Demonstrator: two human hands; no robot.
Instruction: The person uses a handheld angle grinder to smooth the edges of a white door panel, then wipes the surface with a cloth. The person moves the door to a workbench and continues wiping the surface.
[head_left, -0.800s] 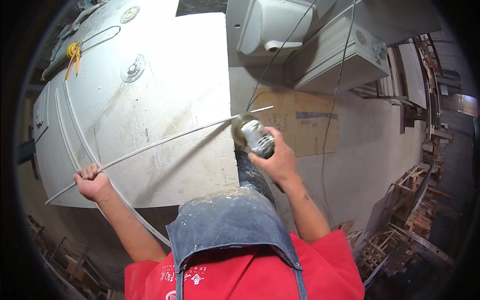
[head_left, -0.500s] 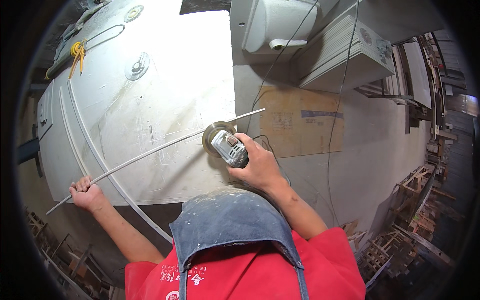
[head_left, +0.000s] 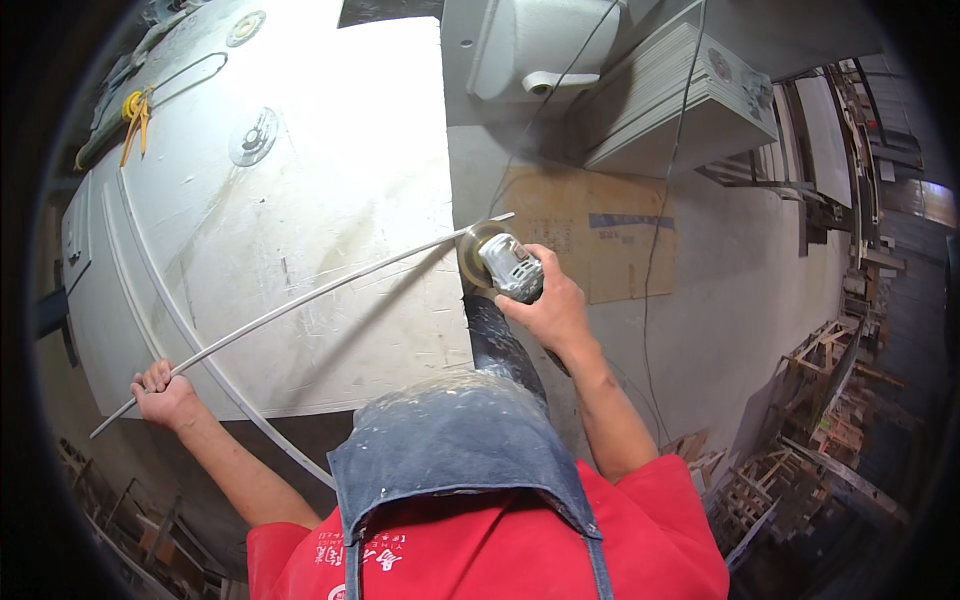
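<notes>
My left hand [head_left: 165,394] is closed around the near-left end of a long, thin white strip [head_left: 320,291]. The strip slants up to the right across a white board [head_left: 390,345], and its far end sticks out past the board's right edge. In my right hand [head_left: 556,310] is an angle grinder [head_left: 512,268], gripped by its body. Its round disc [head_left: 480,252] looks blurred and meets the strip near the far end; whether it touches cannot be made out. A second, wider white strip [head_left: 187,322] runs under the held one toward my body.
Two loose discs [head_left: 253,137] lie on the board, near yellow-handled pliers [head_left: 137,112]. Beyond the right edge are flat cardboard [head_left: 630,270], a stack of pale panels [head_left: 670,105] and a white basin [head_left: 540,50]. A cable [head_left: 664,200] hangs across. Wooden scraps [head_left: 830,420] lie far right.
The grinder in my right hand has moved right along the strip, toward its far end and past the board's edge. My left hand keeps its hold. The view has shifted slightly.
</notes>
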